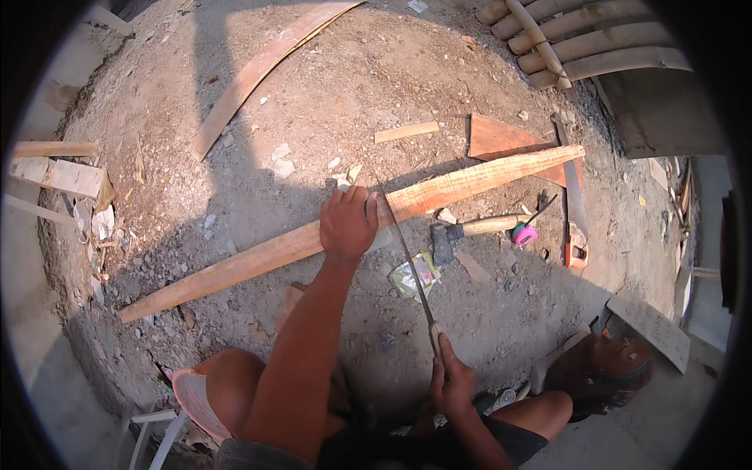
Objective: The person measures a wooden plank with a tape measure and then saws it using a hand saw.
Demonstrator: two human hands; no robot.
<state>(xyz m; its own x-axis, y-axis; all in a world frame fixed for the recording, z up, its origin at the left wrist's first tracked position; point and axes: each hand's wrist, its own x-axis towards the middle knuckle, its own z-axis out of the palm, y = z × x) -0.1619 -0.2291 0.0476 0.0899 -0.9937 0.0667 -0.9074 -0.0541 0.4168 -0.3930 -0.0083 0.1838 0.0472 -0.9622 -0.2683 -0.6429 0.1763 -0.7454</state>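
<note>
Long plank [227,268] slants from left to upper right — saw [401,236] crosses it mid-frame, hammer [487,225] right of centre. Left hand [348,223] clamps the plank, fingers curled over; right hand [454,384], lower centre, wraps the saw's handle — pink tape measure [524,233] beside the hammer.

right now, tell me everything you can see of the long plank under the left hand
The long plank looks like bare, reddish-tan wood, with a rough surface showing in the sunlit part toward its right end. It slants from lower left to upper right over the dirt ground. The left hand holds it near the middle, and a thin saw blade crosses it just right of that hand. Its right part overlaps a reddish-brown panel and an orange-handled saw; contact there is unclear.
</note>
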